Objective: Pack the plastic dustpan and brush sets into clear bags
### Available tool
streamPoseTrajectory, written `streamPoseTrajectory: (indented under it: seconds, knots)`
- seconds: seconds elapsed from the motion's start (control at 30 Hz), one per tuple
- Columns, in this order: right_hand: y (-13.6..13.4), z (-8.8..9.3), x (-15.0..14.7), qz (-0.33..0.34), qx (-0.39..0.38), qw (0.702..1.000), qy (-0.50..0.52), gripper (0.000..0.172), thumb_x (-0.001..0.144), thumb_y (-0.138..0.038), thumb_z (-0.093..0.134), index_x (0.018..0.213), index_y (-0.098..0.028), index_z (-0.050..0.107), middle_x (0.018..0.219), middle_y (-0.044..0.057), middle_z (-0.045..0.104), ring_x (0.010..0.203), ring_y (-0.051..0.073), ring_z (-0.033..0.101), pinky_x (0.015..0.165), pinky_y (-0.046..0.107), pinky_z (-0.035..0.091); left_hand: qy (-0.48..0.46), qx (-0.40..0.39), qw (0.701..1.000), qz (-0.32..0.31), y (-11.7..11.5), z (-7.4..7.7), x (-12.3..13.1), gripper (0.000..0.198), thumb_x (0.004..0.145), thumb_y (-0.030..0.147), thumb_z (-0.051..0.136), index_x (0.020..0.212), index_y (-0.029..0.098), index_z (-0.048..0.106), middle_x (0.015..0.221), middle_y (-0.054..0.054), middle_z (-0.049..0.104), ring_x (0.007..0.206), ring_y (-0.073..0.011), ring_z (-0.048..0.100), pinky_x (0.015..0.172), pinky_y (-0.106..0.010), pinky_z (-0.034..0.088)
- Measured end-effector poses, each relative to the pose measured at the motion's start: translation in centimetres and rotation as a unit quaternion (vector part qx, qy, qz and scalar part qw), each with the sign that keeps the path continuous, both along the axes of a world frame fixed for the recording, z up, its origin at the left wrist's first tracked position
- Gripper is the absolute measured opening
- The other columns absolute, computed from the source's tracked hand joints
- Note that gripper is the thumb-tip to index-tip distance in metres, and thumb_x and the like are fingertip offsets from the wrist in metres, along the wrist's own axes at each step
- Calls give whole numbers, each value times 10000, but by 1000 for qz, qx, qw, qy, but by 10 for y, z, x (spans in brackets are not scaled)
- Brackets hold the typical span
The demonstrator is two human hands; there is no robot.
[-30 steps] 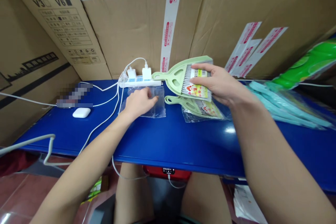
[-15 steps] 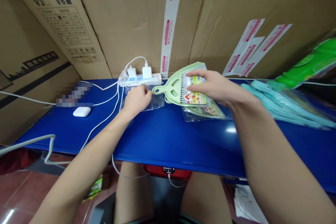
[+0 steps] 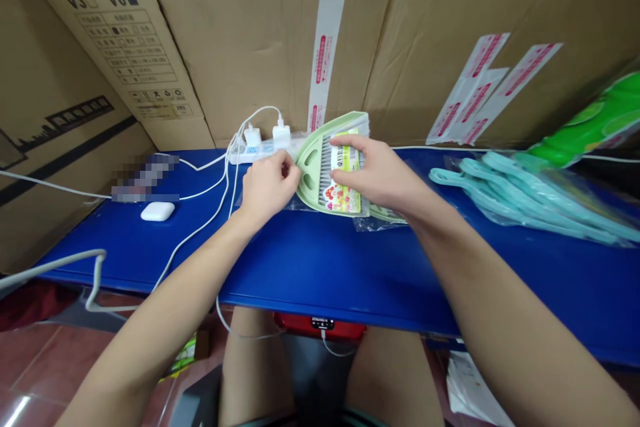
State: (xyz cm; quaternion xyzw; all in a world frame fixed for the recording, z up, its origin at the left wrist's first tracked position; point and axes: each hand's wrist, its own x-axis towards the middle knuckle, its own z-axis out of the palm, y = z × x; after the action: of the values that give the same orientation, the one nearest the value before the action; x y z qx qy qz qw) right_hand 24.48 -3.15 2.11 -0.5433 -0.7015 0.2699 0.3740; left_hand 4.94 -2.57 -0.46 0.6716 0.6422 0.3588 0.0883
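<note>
Two bare hands hold a light green plastic dustpan (image 3: pixel 313 177) near the middle of the blue table (image 3: pixel 320 267), toward its far edge. The left hand (image 3: pixel 267 190) pinches the handle end, with its fingertips pressed together. The right hand (image 3: pixel 373 170) lies spread over a small brush (image 3: pixel 327 160) and its paper card (image 3: pixel 343 180), pressing them onto the pan. With one hand at each end, the pieces seem to be kept together. The pan's long way runs left to right, with its handle end left and its wide end tilted up and right. Just under it lies a second dustpan in a clear plastic bag (image 3: pixel 383 220). Farther off, a white power strip (image 3: pixel 260 153) sits by the far edge. A white earbud case (image 3: pixel 157 211) lies left, long teal plastic pieces (image 3: pixel 520 197) lie right, and cardboard boxes (image 3: pixel 260 47) stand behind.
</note>
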Motion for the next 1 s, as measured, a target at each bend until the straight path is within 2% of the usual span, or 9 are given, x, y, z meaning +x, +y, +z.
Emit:
streamPoseTrajectory:
  seconds: [0.1, 0.27, 0.5, 0.6, 0.67, 0.77, 0.83, 0.93, 1.0]
  knots:
    - [0, -4, -6, -15, 0, 1000, 23, 776, 695, -178, 674, 1469, -148, 702, 1427, 145, 706, 1235, 328, 716, 1182, 548, 557, -11, 26, 1000, -14, 0, -2, 1, 108, 866, 230, 648, 771, 195, 684, 795, -46, 771, 688, -142, 577, 680, -289, 333]
    - [4, -10, -12, -48, -13, 996, 70, 740, 695, -185, 683, 1434, -161, 714, 1367, 140, 733, 1229, 342, 727, 1190, 597, 546, -16, 72, 997, -10, -2, -6, 2, 96, 875, 213, 640, 792, 189, 680, 773, -23, 745, 671, -118, 559, 686, -286, 347]
    - [7, -18, -20, -52, 17, 991, 121, 686, 704, -203, 681, 1388, -161, 722, 1340, 130, 745, 1174, 315, 737, 1163, 574, 567, 58, 160, 983, -66, -1, -12, 0, 159, 961, 273, 600, 876, 194, 707, 874, -53, 769, 763, -143, 612, 699, -302, 370]
    - [10, -26, -23, -39, 41, 987, 149, 650, 728, -232, 694, 1375, -176, 715, 1370, 118, 734, 1185, 292, 729, 1163, 535, 579, 84, 168, 979, -83, -2, -10, 0, 243, 1006, 337, 559, 897, 200, 727, 925, -76, 782, 874, -185, 646, 807, -342, 439]
    - [13, -30, -25, -36, 67, 983, 169, 633, 755, -254, 701, 1384, -184, 698, 1416, 112, 713, 1242, 283, 709, 1181, 514, 576, 81, 172, 978, -86, -6, -8, 1, 290, 1028, 385, 532, 942, 222, 755, 979, -83, 793, 1024, -229, 663, 974, -406, 465]
    - [14, -33, -29, -47, 97, 974, 197, 628, 824, -268, 685, 1445, -181, 646, 1521, 118, 650, 1380, 263, 652, 1242, 474, 541, 19, 227, 973, -30, -16, -7, 2, 302, 1023, 448, 539, 1140, 261, 744, 1237, -92, 765, 1348, -282, 584, 1251, -496, 362]
    - [13, -32, -32, -60, 103, 969, 218, 660, 884, -275, 647, 1535, -198, 570, 1569, 114, 615, 1421, 237, 633, 1256, 451, 532, -56, 303, 950, 42, -22, -7, 3, 399, 981, 489, 583, 1295, 249, 644, 1446, -116, 647, 1491, -290, 483, 1338, -496, 308]
    - [11, -30, -37, -98, 117, 963, 221, 711, 960, -290, 561, 1658, -249, 436, 1625, 97, 561, 1451, 217, 617, 1255, 449, 537, -202, 358, 900, 144, -22, -5, 8, 563, 935, 526, 592, 1407, 260, 441, 1624, -130, 427, 1576, -263, 397, 1328, -452, 386]
    - [9, -29, -41, -125, 137, 959, 215, 711, 985, -296, 521, 1685, -262, 405, 1665, 85, 517, 1515, 219, 568, 1293, 461, 504, -319, 288, 892, 142, -18, -2, 12, 568, 972, 546, 523, 1454, 318, 328, 1673, -103, 353, 1564, -213, 441, 1254, -386, 485]
